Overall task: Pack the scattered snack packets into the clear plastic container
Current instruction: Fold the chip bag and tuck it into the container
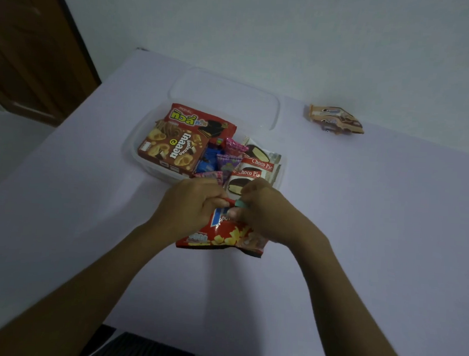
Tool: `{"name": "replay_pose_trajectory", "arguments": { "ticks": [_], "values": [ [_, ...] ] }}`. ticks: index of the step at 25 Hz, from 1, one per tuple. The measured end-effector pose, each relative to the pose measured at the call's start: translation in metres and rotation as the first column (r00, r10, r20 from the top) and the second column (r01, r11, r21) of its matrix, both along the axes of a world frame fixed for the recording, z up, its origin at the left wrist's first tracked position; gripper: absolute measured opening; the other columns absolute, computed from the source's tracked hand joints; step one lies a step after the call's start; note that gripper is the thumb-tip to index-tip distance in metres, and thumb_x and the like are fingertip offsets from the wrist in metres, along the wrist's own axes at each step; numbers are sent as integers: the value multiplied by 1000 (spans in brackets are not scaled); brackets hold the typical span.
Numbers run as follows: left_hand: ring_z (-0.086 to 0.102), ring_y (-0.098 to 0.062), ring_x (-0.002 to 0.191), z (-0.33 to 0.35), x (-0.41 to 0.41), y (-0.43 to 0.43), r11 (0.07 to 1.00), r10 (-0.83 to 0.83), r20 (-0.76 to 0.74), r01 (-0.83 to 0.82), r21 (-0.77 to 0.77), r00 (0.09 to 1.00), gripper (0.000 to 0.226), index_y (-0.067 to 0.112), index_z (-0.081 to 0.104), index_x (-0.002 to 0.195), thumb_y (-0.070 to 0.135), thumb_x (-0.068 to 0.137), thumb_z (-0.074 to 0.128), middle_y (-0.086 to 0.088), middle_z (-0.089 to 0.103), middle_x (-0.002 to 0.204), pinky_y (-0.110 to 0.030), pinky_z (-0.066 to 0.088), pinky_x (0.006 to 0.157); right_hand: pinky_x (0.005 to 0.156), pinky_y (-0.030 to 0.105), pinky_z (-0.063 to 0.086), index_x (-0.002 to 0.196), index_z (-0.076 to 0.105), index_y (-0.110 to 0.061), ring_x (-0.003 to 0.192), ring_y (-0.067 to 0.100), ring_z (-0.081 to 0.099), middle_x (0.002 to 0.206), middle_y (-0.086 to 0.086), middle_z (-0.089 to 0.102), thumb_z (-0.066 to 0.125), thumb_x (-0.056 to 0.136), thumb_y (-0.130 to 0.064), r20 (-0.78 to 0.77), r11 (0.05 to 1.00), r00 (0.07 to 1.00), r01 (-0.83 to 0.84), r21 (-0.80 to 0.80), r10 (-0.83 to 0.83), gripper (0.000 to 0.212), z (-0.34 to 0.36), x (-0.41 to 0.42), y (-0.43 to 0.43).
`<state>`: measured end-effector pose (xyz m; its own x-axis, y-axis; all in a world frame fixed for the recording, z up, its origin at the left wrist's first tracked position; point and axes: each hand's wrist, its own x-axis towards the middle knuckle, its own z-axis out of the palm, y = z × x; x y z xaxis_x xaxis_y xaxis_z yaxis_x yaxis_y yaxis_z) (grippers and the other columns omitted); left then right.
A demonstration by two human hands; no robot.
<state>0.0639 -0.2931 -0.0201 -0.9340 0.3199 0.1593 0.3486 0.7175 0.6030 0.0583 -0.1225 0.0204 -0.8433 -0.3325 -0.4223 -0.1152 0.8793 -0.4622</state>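
Note:
A clear plastic container (134,153) sits mid-table, holding several packets: a red wafer packet (201,120), a brown biscuit packet (171,150), small pink and blue sweets (223,160) and Choco Pie packets (259,165). Just in front of it, my left hand (189,202) and my right hand (267,211) both grip the top edge of a red snack bag (223,237), which hangs down to the table. A tan snack packet (334,119) lies alone at the far right of the table.
The container's clear lid (226,93) lies flat right behind it. The lilac table (362,244) ends at a white wall behind; a dark wooden door (28,35) stands at the far left. The table's near edge runs just above my lap.

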Motion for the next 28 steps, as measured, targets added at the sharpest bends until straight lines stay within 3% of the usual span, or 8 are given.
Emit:
{"name": "replay_pose_trajectory", "arguments": {
  "ticks": [3,7,10,13,17,20,23,28],
  "values": [
    [66,-13,79,3,-2,0,999,-33,-53,33,-6,998,19,9,72,93,21,86,60,-7,73,92,-9,41,65,82,22,51,122,54,-15,99,15,61,115,1,62,62,87,-35,117,996,992,62,-62,-55,41,-1,2,0],
    [55,-2,80,7,-7,1,1000,-18,-18,17,-7,1000,20,12,71,98,23,88,59,-4,72,99,-7,42,64,91,29,52,123,56,-16,105,18,62,119,1,62,62,87,-34,73,995,994,91,-49,-87,40,2,5,3],
    [57,-4,82,16,-17,-1,1000,-17,29,18,-14,999,19,21,71,97,31,88,57,-1,69,99,-20,53,69,87,27,53,119,60,-15,100,17,64,115,1,65,59,89,-35,68,968,979,201,-153,-192,36,7,6,8],
    [60,-13,96,30,-30,-7,990,36,46,-42,134,998,25,24,64,107,37,86,59,-1,64,109,-29,54,77,81,29,57,108,65,-13,90,16,69,103,1,70,57,90,-36,135,888,934,356,-291,-331,30,9,9,18],
    [53,-23,115,29,-56,-41,941,296,-140,-263,214,945,36,13,51,128,26,94,48,-10,56,126,-37,47,93,71,33,59,98,65,-11,82,20,69,94,7,71,52,94,-30,64,520,636,680,-517,-769,24,0,5,24],
    [42,-30,128,10,-77,-69,870,492,-100,-490,44,865,43,9,38,138,21,97,41,-16,42,141,-40,40,99,68,27,56,120,54,-11,88,16,64,111,8,65,46,97,-23,-30,409,462,752,-518,-887,27,-8,-12,21],
    [24,-33,140,-13,-92,-85,833,553,45,-551,-60,832,53,9,23,145,25,97,37,-16,25,153,-47,26,113,88,43,54,142,30,-17,107,27,60,126,13,55,50,93,-12,-110,466,469,765,-445,-876,53,-17,-29,13],
    [21,-32,142,-43,-104,-89,859,511,190,-505,-80,839,57,12,13,147,37,98,28,-14,18,156,-49,26,114,85,35,48,144,24,-14,106,30,55,127,16,39,48,93,-8,-216,609,570,753,-250,-793,56,-21,-42,-4]
  ]
}}
